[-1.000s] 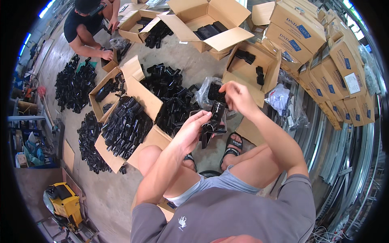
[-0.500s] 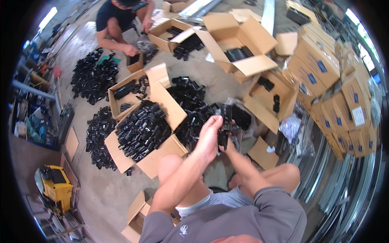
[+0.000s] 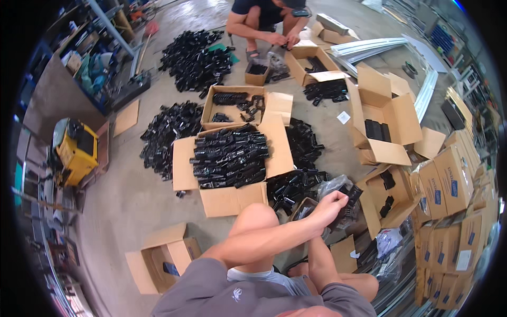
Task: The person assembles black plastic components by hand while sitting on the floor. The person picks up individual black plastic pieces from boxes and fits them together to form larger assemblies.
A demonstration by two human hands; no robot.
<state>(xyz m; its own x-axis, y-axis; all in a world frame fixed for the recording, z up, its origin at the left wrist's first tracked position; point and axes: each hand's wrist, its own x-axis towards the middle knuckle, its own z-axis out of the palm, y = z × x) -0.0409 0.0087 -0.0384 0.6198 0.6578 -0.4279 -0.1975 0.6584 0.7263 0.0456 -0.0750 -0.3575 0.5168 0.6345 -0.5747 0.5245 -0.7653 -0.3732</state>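
Observation:
My left hand (image 3: pixel 330 207) is closed, its fingertips pinching a black plastic part (image 3: pixel 349 196), apparently ribbed, in front of my right knee. My right forearm (image 3: pixel 321 261) rises beneath the left wrist; the right hand is mostly hidden there, so its fingers do not show. Just beyond my hands lie a clear plastic bag (image 3: pixel 334 184) and a small carton (image 3: pixel 305 207) with wrapped contents. A pile of glossy black parts (image 3: pixel 289 190) borders them on the left. Right of my left hand stands an open carton (image 3: pixel 369 211) with a few black pieces inside.
A carton heaped with black parts (image 3: pixel 230 157) stands ahead, among loose piles (image 3: pixel 171 134). Farther off, another person (image 3: pixel 264 21) crouches, handling something small. Stacked cartons (image 3: pixel 443 182) rise at the right; a yellow machine (image 3: pixel 79 153) stands left. An open carton (image 3: pixel 161 261) sits behind my left elbow.
The view has swung left, so the scene sits farther right in it. My hands have shifted right, toward the plastic bag and open carton, and my left forearm now covers the right hand.

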